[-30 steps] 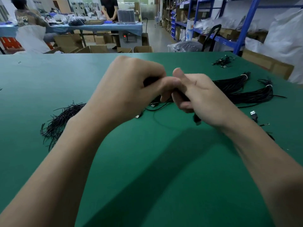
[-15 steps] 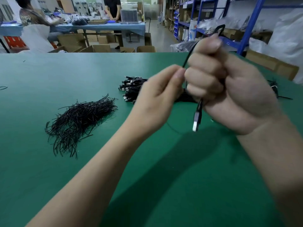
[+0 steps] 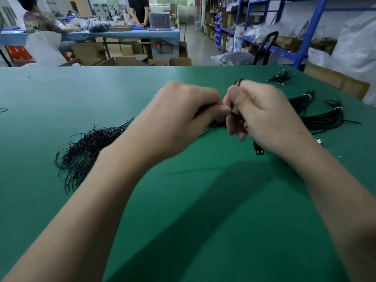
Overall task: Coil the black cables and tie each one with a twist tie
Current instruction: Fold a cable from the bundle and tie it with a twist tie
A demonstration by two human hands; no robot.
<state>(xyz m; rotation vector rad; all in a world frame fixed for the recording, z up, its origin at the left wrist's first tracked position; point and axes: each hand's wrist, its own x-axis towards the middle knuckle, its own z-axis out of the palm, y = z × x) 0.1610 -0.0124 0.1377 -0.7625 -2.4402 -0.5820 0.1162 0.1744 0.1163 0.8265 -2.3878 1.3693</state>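
A: Head camera, hands?
B: Left hand point(image 3: 179, 119) pinches the black cable point(image 3: 237, 115), right hand point(image 3: 264, 119) fisted round it, over the green table point(image 3: 183, 220).
A: Rest?
B: USB plug point(image 3: 258, 150) dangles at 6 o'clock under the right fist. Twist ties point(image 3: 87, 147) heaped at 9, tied bundles point(image 3: 321, 117) at 3.

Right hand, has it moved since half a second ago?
Yes. The right hand has dropped: earlier it rose past the far edge of the green table, now it sits below that edge, beside the left hand on the black cable.
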